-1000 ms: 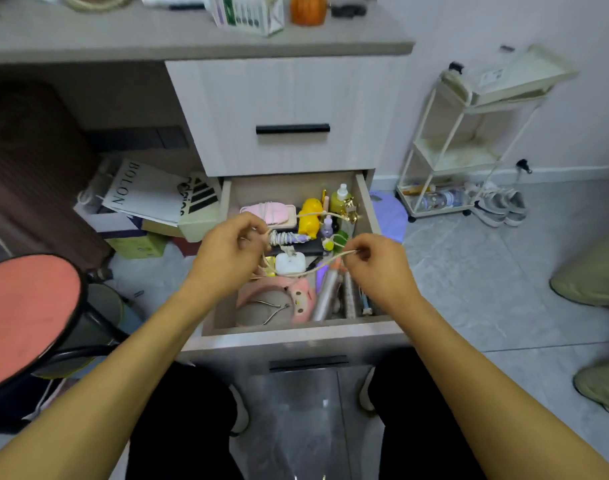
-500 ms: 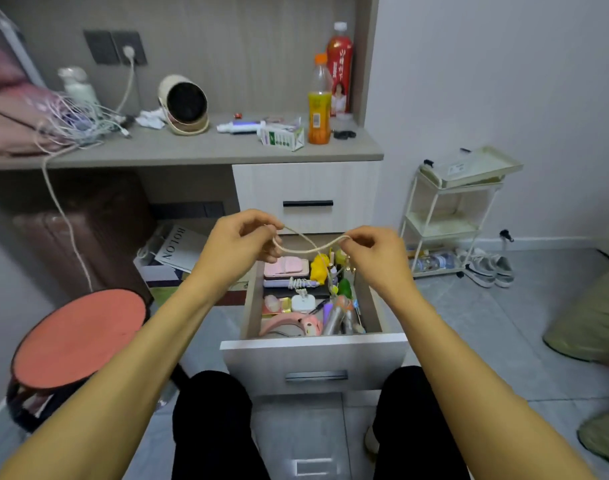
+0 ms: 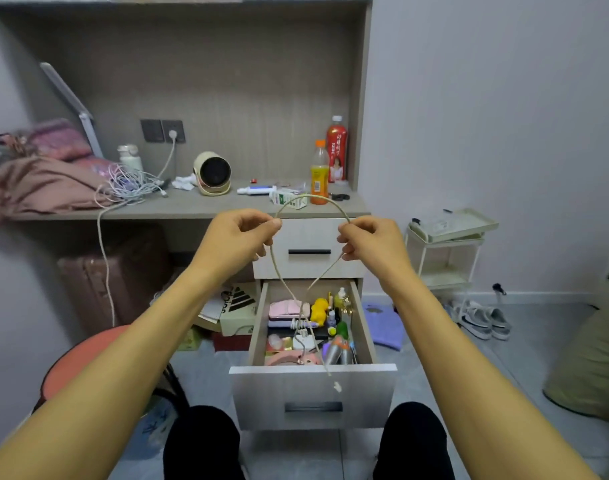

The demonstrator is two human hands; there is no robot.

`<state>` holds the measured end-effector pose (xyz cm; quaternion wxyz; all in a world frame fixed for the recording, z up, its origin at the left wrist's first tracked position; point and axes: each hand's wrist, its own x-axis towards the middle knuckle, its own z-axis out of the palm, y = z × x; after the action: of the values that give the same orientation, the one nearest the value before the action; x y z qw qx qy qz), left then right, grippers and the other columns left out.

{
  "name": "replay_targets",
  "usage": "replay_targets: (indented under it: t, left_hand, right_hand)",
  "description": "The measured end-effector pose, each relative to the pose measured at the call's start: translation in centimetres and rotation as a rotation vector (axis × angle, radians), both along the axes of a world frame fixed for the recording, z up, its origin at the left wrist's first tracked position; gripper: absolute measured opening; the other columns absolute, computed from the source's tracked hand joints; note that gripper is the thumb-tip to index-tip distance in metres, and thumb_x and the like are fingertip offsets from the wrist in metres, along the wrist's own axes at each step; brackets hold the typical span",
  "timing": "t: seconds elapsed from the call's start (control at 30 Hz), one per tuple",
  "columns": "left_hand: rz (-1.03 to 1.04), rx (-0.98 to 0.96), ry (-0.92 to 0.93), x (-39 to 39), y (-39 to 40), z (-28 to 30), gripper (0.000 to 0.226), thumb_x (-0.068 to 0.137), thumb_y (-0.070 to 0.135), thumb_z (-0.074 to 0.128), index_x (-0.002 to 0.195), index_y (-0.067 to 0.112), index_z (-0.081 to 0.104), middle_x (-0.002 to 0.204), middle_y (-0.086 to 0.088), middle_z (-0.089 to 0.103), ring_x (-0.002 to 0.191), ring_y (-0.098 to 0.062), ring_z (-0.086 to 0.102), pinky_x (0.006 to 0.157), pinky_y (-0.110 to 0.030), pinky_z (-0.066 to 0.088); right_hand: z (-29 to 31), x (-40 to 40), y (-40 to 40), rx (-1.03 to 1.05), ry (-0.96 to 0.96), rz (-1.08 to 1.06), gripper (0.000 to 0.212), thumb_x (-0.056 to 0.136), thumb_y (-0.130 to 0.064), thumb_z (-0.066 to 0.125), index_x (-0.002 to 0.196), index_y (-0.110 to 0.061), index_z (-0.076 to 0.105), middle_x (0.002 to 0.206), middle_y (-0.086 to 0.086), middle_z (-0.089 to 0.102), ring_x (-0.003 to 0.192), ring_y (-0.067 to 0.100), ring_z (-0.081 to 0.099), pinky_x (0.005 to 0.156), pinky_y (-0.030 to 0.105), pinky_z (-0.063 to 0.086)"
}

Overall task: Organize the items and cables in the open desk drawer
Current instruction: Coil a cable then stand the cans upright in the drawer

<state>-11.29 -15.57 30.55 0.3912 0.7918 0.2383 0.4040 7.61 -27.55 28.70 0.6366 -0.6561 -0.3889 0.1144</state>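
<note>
My left hand [image 3: 239, 233] and right hand [image 3: 369, 239] each pinch the beige cable [image 3: 311, 196], fingers curled, raised level. Between them it arches up; two tails hang below, crossing, one plug end dangling in front of the open drawer [image 3: 311, 393] beneath my hands. Step, as I read it: coiling the cable. Next calls for gathering the tails into the loop, clear of the drawer clutter.

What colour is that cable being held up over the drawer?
The cable is beige, a pale tan, with a white plug dangling at its end. The head view shows it.
</note>
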Motion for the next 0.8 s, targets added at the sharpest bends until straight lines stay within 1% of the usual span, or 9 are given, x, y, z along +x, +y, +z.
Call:
replay_targets:
  t: [0.07,0.13,0.23,0.37,0.43,0.53,0.63,0.7,0.8]
  left_hand:
    - [0.049,0.078,0.063,-0.3,-0.7,-0.2,0.02,0.091,0.042,0.064,0.082,0.027,0.074,0.066,0.014,0.067,0.061,0.001,0.059,0.062,-0.021,0.047]
    - [0.066,0.115,0.151,-0.3,-1.0,-0.5,0.028,0.092,0.047,0.061,0.077,0.027,0.074,0.063,0.016,0.065,0.064,0.0,0.06,0.066,-0.024,0.05]
    - [0.002,-0.008,0.201,-0.7,-1.2,-2.1,0.027,0.093,0.037,0.063,0.078,0.018,0.075,0.065,0.004,0.07,0.063,-0.01,0.067,0.064,-0.031,0.054]
    - [-0.007,-0.098,0.183,-1.4,-1.3,-4.5,0.02,0.094,0.024,0.064,0.085,0.008,0.071,0.067,-0.011,0.07,0.056,-0.018,0.067,0.056,-0.029,0.054]
    - [0.015,-0.125,0.167,-1.7,-1.3,-6.0,0.018,0.095,0.023,0.063,0.087,0.007,0.07,0.067,-0.013,0.069,0.054,-0.018,0.066,0.055,-0.028,0.055]
    - [0.02,-0.204,0.222,-1.8,-1.0,-8.4,0.016,0.094,0.022,0.063,0.089,0.008,0.07,0.068,-0.012,0.069,0.054,-0.018,0.065,0.058,-0.032,0.057]
    - [-0.005,-0.179,0.31,-1.6,-0.7,-11.0,0.013,0.093,0.027,0.064,0.09,0.017,0.071,0.077,-0.003,0.073,0.07,-0.016,0.07,0.068,-0.034,0.057]
    - [-0.037,-0.148,0.299,-1.2,-0.4,-12.5,0.01,0.091,0.031,0.067,0.09,0.022,0.072,0.08,0.004,0.074,0.075,-0.011,0.069,0.068,-0.027,0.056]
    - [-0.109,-0.231,0.265,-0.1,-0.4,-13.8,0.014,0.093,0.025,0.065,0.09,0.013,0.073,0.071,-0.001,0.071,0.061,-0.012,0.062,0.056,-0.022,0.05]
  right_hand:
    - [0.3,-0.9,-0.6,0.024,0.0,0.033,0.015,0.089,-0.018,0.06,0.084,-0.011,0.073,0.08,0.005,0.072,0.061,0.011,0.064,0.064,0.027,0.059]
    - [0.0,-1.7,-0.8,0.038,0.012,0.078,0.017,0.091,-0.017,0.059,0.087,-0.009,0.074,0.081,0.006,0.072,0.06,0.013,0.062,0.06,0.025,0.056]
    - [-2.0,-2.5,-1.4,-0.003,-0.012,0.104,0.02,0.094,-0.019,0.057,0.088,-0.01,0.074,0.071,0.003,0.069,0.052,0.011,0.054,0.052,0.024,0.048]
    - [-4.7,-2.5,-1.9,-0.06,-0.09,0.059,0.024,0.096,-0.027,0.057,0.089,-0.011,0.074,0.059,-0.001,0.06,0.047,0.01,0.042,0.049,0.021,0.038]
    - [-5.9,-2.5,-1.8,-0.075,-0.105,0.061,0.026,0.096,-0.028,0.057,0.09,-0.008,0.073,0.059,0.006,0.053,0.052,0.013,0.042,0.052,0.023,0.037]
    - [-8.4,-2.7,-1.2,-0.116,-0.093,0.108,0.024,0.097,-0.026,0.056,0.092,-0.009,0.072,0.06,0.009,0.05,0.049,0.013,0.049,0.053,0.025,0.043]
    - [-11.7,-2.9,-0.7,-0.197,-0.101,0.168,0.019,0.097,-0.027,0.057,0.088,-0.021,0.072,0.055,-0.01,0.052,0.046,0.008,0.046,0.051,0.027,0.043]
    - [-13.5,-3.0,-0.4,-0.236,-0.134,0.211,0.018,0.097,-0.028,0.057,0.088,-0.027,0.072,0.06,-0.013,0.061,0.053,0.01,0.052,0.053,0.026,0.043]
    - [-15.2,-2.9,0.1,-0.23,-0.132,0.223,0.017,0.097,-0.028,0.057,0.091,-0.026,0.073,0.083,0.004,0.071,0.076,0.022,0.062,0.072,0.035,0.05]
